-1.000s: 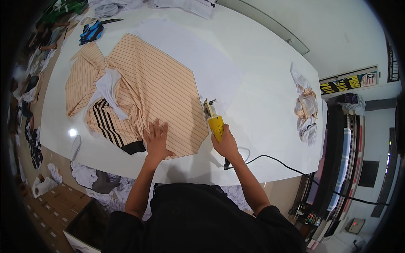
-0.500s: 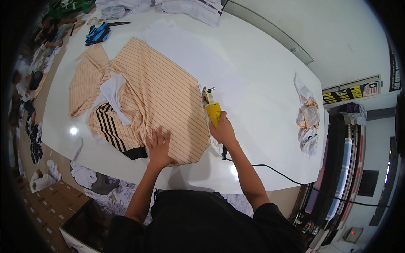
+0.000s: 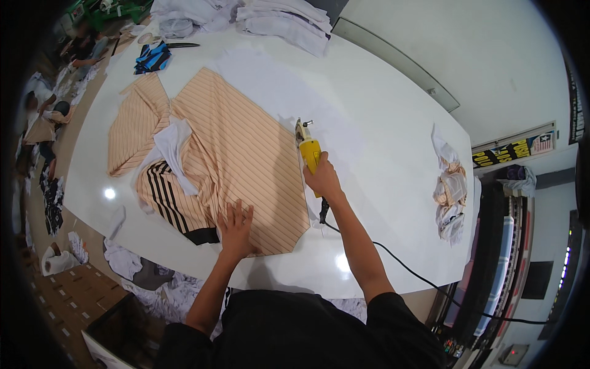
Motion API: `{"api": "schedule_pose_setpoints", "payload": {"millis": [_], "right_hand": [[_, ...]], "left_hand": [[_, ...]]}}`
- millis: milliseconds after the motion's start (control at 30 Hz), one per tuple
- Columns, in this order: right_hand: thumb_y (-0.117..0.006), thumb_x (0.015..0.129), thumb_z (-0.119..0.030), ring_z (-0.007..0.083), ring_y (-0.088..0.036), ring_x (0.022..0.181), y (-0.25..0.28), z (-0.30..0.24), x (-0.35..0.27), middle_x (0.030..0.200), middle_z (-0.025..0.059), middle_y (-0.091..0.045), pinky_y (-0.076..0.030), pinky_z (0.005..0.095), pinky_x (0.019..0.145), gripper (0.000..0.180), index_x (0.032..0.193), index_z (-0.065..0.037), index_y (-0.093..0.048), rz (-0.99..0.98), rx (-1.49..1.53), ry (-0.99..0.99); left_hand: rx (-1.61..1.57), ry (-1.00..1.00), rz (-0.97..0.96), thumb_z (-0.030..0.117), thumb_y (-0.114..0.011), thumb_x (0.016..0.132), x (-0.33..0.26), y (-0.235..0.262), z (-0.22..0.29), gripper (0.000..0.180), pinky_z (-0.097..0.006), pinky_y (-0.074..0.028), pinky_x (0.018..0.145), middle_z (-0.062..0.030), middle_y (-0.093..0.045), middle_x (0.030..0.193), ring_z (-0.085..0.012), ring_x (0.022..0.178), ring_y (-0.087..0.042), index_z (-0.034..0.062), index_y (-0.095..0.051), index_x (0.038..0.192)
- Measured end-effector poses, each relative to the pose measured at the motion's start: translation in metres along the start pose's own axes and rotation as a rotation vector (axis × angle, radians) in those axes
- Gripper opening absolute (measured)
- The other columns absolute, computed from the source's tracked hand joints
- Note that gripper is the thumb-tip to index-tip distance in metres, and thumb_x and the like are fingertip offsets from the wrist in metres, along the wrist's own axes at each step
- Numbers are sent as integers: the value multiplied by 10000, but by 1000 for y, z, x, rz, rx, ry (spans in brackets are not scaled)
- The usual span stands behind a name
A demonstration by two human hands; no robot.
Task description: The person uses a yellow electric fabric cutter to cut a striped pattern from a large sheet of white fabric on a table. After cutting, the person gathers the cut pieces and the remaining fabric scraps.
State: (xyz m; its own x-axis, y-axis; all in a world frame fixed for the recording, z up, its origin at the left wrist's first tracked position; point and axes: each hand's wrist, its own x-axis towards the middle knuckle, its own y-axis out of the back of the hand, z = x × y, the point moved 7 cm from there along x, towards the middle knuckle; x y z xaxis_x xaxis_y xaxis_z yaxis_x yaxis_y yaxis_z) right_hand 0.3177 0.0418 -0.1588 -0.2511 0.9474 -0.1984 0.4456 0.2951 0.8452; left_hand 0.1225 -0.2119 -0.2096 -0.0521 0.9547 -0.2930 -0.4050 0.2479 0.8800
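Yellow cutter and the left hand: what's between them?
Head view: only striped orange fabric lies between the yellow cutter in the right hand and the left hand.

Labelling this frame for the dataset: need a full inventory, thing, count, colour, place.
striped fabric stack: 1, peach with thin stripes, table centre-left
black-striped piece: 1, peach with black bands, near-left edge of the stack
white cloth scrap: 1, white, on the stack
electric cutter: 1, yellow, right edge of the stack
power cord: 1, black, runs from the cutter off the table's near-right edge
folded cloth piles: several, white, far edge
offcut heap: 1, white and peach, right side
blue item: 1, far left
table: 1, white
floor scraps: several, white, below the table's near-left edge
left hand: flat on the fabric
right hand: gripping the cutter
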Motion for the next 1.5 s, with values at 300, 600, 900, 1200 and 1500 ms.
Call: {"api": "schedule_pose_setpoints", "payload": {"millis": [300,600,900,1200,1500], "right_hand": [[-679,892,-338,553,-677,938,11,-4,45,1018,400,-661,-570,571,829,595,1217,77,-403,36,7,75],[-686,906,-309,548,-676,952,48,90,-53,1042,381,-669,-562,567,828,581,1238,72,-398,-93,-39,59],[-682,918,-308,548,-674,931,77,191,-179,1042,382,-660,-557,582,818,637,1327,61,-361,-114,-15,-8],[-688,921,-318,517,-688,903,85,202,-256,1121,333,-655,-571,568,778,649,1375,6,-357,-287,-116,92],[-673,928,-292,516,-684,858,51,141,-206,1052,343,-648,-573,564,720,579,1293,41,-371,-285,-86,293]], "left_hand": [[40,9,-26,498,-998,406,-1,-4,0,1475,-727,-79,1198,-199,-127,1714,-468,1575,-87,225,-249,1647],[148,12,-221,473,-966,571,-71,-13,17,1283,-665,-110,1235,-205,-139,1706,-456,1571,-139,228,-290,1633],[-156,305,105,584,-866,694,-33,-43,72,1240,-680,-44,1226,-283,-57,1703,-499,1574,-10,100,-236,1646],[-114,377,38,494,-976,507,-96,-73,63,1450,-713,-94,1204,-202,63,1736,-482,1582,68,226,-162,1676],[-166,393,43,452,-995,450,-113,-79,60,1500,-725,-125,1192,-184,45,1741,-484,1582,53,269,-153,1678]]}}
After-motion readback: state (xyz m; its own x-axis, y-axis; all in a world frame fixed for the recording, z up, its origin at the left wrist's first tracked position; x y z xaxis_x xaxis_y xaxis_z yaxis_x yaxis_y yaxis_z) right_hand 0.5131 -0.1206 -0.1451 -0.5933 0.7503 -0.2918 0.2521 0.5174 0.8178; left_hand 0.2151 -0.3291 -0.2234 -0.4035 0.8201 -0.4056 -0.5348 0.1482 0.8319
